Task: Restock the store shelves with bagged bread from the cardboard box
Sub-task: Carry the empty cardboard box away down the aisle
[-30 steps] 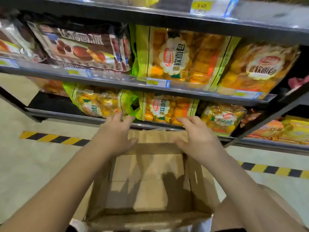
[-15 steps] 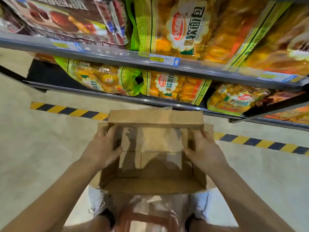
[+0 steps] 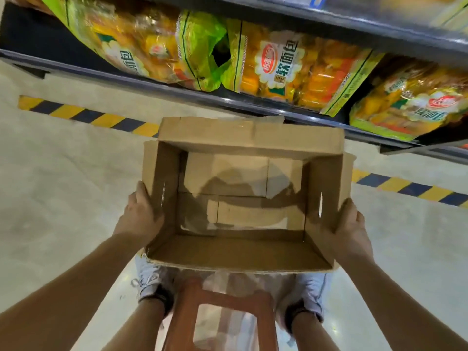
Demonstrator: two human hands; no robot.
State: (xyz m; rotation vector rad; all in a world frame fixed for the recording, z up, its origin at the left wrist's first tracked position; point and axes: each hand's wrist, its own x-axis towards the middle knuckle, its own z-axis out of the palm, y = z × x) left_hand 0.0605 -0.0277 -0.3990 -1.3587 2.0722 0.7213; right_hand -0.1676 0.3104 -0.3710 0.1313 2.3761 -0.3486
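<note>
An open cardboard box (image 3: 240, 252) with nothing inside sits low in front of me, its flaps spread. My left hand (image 3: 140, 219) grips its left wall from outside. My right hand (image 3: 348, 229) grips its right wall the same way. On the low shelf (image 3: 152, 83) beyond the box lie yellow and green bags of bread: one at the left (image 3: 131, 46), one in the middle (image 3: 298, 72) and one at the right (image 3: 410, 102).
A reddish-brown stool (image 3: 222, 317) stands between my feet, just below the box. Pale floor spreads on both sides, with a yellow and black striped line (image 3: 83, 115) running along the shelf base. A higher shelf edge (image 3: 379, 21) juts over the bags.
The box has come down and toward me, away from the shelf. Both hands slid from its far edge to its side walls. My view has tilted down to the floor and stool.
</note>
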